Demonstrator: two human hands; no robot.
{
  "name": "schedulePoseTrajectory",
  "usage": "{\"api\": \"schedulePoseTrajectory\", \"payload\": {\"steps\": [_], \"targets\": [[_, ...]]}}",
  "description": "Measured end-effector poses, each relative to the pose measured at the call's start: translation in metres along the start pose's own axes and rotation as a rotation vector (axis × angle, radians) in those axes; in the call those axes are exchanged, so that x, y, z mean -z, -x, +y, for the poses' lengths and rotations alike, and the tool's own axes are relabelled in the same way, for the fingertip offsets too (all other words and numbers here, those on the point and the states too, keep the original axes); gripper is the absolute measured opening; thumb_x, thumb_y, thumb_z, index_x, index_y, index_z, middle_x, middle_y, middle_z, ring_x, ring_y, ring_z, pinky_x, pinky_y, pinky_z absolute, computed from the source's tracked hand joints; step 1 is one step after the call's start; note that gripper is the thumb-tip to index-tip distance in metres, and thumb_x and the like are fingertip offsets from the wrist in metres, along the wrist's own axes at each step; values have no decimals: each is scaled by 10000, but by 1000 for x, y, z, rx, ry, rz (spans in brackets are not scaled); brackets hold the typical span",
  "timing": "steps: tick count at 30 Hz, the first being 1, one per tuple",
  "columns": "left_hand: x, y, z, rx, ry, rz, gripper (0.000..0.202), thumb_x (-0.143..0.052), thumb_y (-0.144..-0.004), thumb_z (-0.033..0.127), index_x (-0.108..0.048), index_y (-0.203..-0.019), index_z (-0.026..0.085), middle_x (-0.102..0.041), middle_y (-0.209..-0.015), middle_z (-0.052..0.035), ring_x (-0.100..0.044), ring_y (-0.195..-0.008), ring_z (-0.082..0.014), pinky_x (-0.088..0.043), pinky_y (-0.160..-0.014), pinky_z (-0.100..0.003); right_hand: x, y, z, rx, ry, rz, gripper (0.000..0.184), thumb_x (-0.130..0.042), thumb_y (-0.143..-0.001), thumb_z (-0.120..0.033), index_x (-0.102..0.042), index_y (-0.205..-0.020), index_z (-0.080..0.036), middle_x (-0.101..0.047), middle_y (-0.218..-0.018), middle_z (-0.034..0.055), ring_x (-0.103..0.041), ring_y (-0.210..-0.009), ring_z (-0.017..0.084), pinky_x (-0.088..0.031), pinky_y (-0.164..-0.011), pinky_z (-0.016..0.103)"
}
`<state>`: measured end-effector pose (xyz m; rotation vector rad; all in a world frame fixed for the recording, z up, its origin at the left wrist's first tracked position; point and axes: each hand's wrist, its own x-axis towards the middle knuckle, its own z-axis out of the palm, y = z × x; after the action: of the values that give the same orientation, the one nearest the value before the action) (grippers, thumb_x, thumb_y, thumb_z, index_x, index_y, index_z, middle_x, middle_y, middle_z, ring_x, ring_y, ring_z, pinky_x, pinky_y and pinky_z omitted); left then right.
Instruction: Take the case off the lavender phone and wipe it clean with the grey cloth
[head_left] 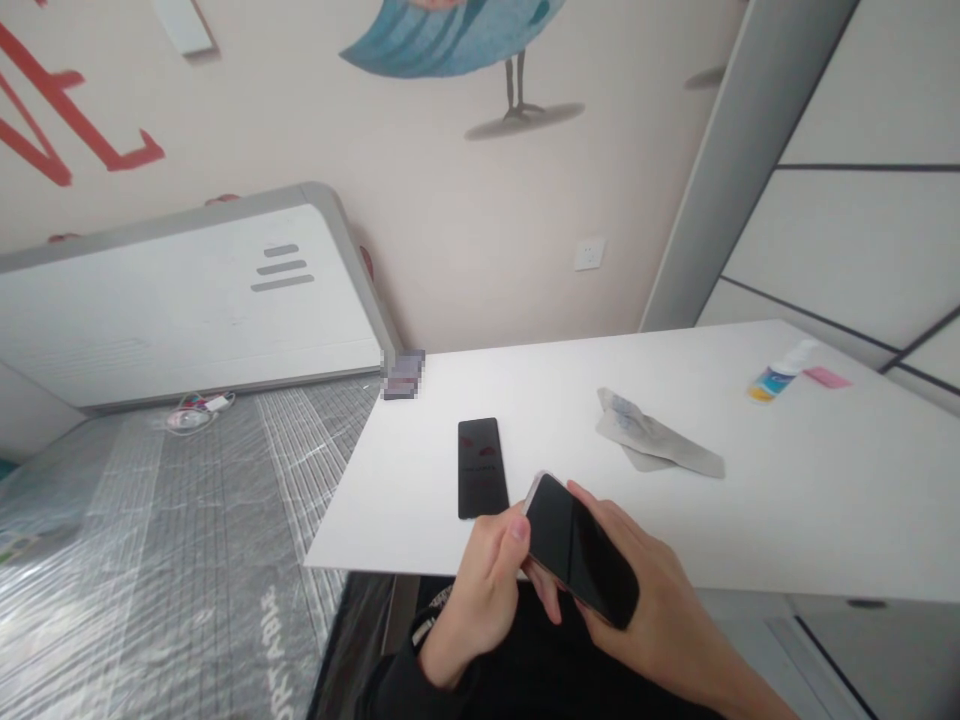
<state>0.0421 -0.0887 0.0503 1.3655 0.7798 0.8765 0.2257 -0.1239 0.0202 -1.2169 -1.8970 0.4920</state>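
Both of my hands hold a smartphone with a dark screen, just over the near edge of the white table. My left hand pinches its left edge with the thumb on the corner. My right hand cradles it from beneath, fingers curled along the far side. A flat black rectangle, like a screen protector, lies on the table just beyond the phone.
A crumpled grey cloth lies mid-table. A small spray bottle and a pink pad sit at the far right. A white appliance stands left by the wall, above plastic-covered flooring.
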Motion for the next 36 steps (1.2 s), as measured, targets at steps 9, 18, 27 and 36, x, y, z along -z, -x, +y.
{"api": "schedulePoseTrajectory", "payload": {"steps": [9, 18, 27, 36], "targets": [[27, 22, -1, 274, 233, -233, 540, -678, -947, 482, -604, -1416, 226, -776, -1197, -108, -775, -1042, -232, -585, -862, -288, 48, -17, 11, 180, 194, -397, 962, -570, -707, -82, -302, -1617, -244, -684, -1269, 111, -724, -1012, 278, -610, -807, 398], [32, 28, 8, 371, 276, -280, 628, -692, -866, 200, -519, -1468, 241, -781, -1171, -95, -749, -1143, -249, -537, -976, -342, 50, -25, 13, 309, 298, -452, 936, -602, -740, -122, -323, -1628, -217, -699, -1290, 140, -726, -1006, 291, -591, -782, 384], [19, 23, 7, 289, 294, -94, 379, -705, -862, 190, -643, -1236, 189, -762, -1089, -71, -776, -947, -221, -577, -917, -345, 48, -32, 5, 317, 430, -446, 797, -596, -802, -176, -397, -1573, -166, -707, -1273, 148, -731, -959, 300, -580, -707, 397], [23, 25, 4, 291, 376, -130, 466, -642, -857, 102, -617, -1311, 204, -759, -1082, -46, -777, -967, -217, -563, -980, -379, 52, -38, -3, 250, 364, -476, 779, -631, -768, -154, -467, -1528, -192, -729, -1221, 118, -735, -897, 271, -565, -680, 367]]}}
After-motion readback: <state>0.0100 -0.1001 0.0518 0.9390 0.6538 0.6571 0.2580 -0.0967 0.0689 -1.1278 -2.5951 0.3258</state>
